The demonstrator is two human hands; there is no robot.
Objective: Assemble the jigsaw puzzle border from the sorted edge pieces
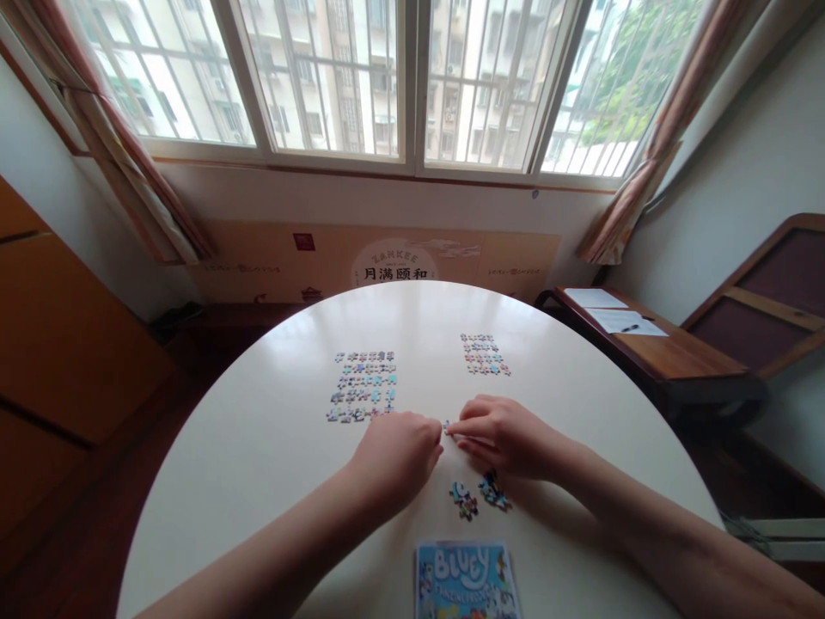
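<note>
Over the middle of the white table, my left hand (403,451) is closed with its fingers curled; whatever it may hold is hidden. Facing it, my right hand (506,434) has its fingertips on a small jigsaw puzzle piece (447,427) between the two hands. Loose jigsaw pieces lie nearer to me in two small clusters, one on the left (463,499) and one on the right (494,491). Beyond my left hand, puzzle pieces (364,380) are laid out in several rows, partly covered by that hand. A second block of rows (485,354) sits beyond my right hand.
A blue picture sheet or box reading "BLUEY" (465,580) lies at the near edge of view. The round white table (258,447) curves away on both sides. To the right, a wooden side table (670,352) bears papers (622,321), with a wooden chair (766,292) behind it.
</note>
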